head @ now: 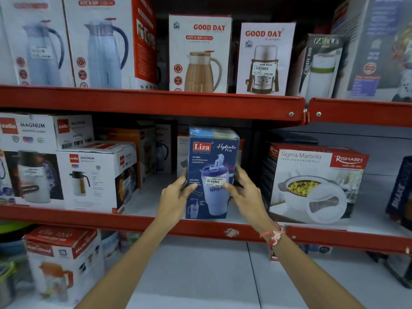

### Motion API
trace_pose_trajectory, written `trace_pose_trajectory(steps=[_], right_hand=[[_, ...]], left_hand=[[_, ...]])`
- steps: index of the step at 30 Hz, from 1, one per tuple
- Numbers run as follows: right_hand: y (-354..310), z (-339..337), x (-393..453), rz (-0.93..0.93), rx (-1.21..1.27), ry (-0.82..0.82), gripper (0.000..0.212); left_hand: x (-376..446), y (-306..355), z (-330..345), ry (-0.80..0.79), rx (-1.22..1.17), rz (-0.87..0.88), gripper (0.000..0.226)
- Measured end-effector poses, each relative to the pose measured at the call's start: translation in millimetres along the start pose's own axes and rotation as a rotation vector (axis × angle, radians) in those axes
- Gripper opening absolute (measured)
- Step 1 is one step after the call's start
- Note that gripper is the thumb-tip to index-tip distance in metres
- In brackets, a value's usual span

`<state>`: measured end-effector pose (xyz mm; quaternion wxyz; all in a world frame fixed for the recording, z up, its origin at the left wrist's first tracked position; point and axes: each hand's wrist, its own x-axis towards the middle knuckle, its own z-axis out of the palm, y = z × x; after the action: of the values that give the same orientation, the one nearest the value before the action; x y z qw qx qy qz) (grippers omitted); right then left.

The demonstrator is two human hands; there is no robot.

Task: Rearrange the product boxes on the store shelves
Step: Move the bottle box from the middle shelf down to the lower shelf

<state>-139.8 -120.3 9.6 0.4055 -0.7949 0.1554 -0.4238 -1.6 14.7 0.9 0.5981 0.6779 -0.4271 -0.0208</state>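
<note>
- Head view: a blue Liza box (211, 172) stands upright near the front of the middle shelf (142, 221), its printed face with a tumbler picture and a white price sticker turned toward the camera.
- The left hand (176, 197) grips the box's left edge, thumb lying across the front face and the other fingers wrapped behind the side, out of sight.
- The right hand (245, 192) grips the box's right edge, thumb on the front just below the price sticker, fingers curled round the right side; a red and white thread bracelet (274, 236) sits on that wrist.
- The box is thus clasped between the two hands, with both forearms reaching up from the bottom of the frame and crossing the shelf's red front lip.
- Whether the box's base rests on the shelf or is lifted just clear of it cannot be told.
- To the left of the box, apart from it, stands a white Cello Magnum box (98, 177), with a larger Cello box (29, 157) beside it further left.
- To the right, past the right hand, sits a Rishabh casserole box (314, 184) with a red top band.
- Behind the Liza box, more cartons stand in shadow at the back of the shelf; their print is mostly unreadable.
- On the upper shelf (151, 101) directly above stand two white Good Day boxes (199, 54), side by side, with taller flask cartons to their left.
</note>
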Motion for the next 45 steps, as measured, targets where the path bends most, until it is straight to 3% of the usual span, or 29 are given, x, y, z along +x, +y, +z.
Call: trace_pose_trajectory(steps=[12,15,26,32,39,45], right_hand=[[-30.2,-35.9,-56.6,-0.033,0.1,0.015,0.062],[-35.5,-45.0,-80.1,-0.024,0.12,0.012,0.063],[-26.9,-75.3,-161.8,0.023,0.146,0.044,0.059],[17.2,-86.6,-203.1,0.147,0.119,-0.011,0.057],[98.2,-88.9,-233.4,0.295,0.002,-0.09,0.055],[149.0,-75.5,-234.8,0.36,-0.063,-0.089,0.041]], left_hand=[[-51.1,40.0,2.0,-0.086,-0.152,0.078,0.05],[-69.4,40.2,2.5,-0.14,-0.227,0.057,0.058],[-132.9,33.5,18.3,-0.21,-0.334,-0.042,0.054],[-181.7,-3.2,58.7,-0.202,-0.362,-0.207,0.044],[-213.3,-64.8,118.7,-0.226,-0.247,-0.387,0.05],[-213.3,-95.8,159.7,-0.151,-0.128,-0.412,0.048]])
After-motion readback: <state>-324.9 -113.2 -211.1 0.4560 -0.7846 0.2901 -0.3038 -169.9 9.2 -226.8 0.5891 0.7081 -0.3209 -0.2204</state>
